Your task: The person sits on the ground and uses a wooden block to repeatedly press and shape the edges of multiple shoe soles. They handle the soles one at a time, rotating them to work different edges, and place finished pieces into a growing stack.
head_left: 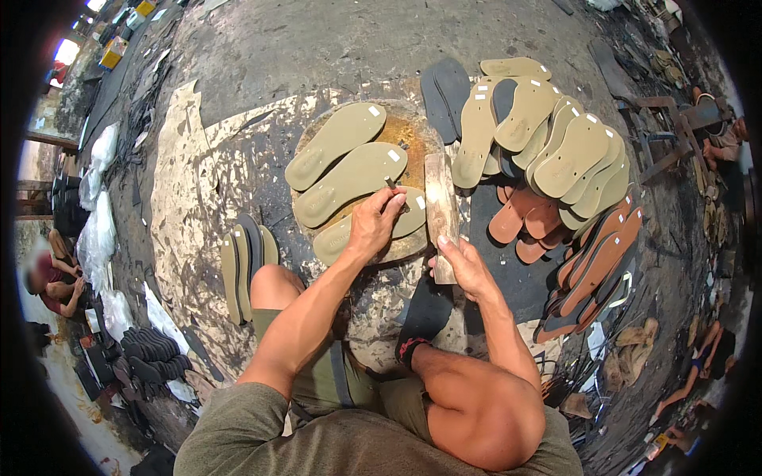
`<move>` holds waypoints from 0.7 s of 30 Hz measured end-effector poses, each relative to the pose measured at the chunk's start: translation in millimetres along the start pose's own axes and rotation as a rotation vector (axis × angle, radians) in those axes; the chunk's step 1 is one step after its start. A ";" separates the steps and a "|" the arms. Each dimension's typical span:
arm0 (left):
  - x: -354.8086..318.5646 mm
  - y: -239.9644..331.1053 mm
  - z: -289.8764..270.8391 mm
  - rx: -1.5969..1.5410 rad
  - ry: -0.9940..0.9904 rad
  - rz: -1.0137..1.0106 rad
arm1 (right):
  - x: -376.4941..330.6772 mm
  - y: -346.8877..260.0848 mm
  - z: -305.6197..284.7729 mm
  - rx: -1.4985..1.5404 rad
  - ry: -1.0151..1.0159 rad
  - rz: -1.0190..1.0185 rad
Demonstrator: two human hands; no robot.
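Observation:
My left hand (371,225) is closed in a pinch around a short dark punch (390,182), held upright by the toe end of an olive sole (353,184). Its lower tip is hidden by my fingers. My right hand (468,271) grips the near end of a worn wooden bar (440,194), which points away from me just right of the soles. Two more olive soles lie alongside: one farther off (337,146), another nearer (333,241), partly under my left hand. All three rest on a round, worn wooden block (419,136).
At the right spreads a pile of olive soles (571,163), with brown soles (603,262) nearer me. Two black soles (446,95) lie beyond the block. Several soles (248,266) stand by my left knee. Other people (59,278) sit at the far left and right edges.

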State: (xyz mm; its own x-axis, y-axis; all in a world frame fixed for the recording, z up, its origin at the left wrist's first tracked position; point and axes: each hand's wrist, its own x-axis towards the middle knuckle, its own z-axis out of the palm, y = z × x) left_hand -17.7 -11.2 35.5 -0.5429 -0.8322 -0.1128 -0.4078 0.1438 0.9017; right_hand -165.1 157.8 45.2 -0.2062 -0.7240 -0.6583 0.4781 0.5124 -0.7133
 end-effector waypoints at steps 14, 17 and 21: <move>-9.0 -22.2 10.8 0.148 0.071 0.425 | -69.4 -99.3 -1.5 -0.944 -0.132 -0.615; -3.7 -18.6 7.4 0.313 -0.021 0.409 | -34.5 -45.3 -6.9 -0.715 -0.063 -0.229; -13.7 -13.5 6.8 0.077 0.190 0.316 | -13.9 -10.7 -22.5 -0.423 -0.125 0.157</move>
State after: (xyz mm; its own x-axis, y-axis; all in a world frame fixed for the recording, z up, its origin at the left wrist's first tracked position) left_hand -9.8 1.9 22.1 -0.5080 -0.8237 0.2518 -0.2998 0.4431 0.8448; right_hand -186.6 172.8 56.5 -0.0418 -0.6592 -0.7508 0.0994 0.7450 -0.6596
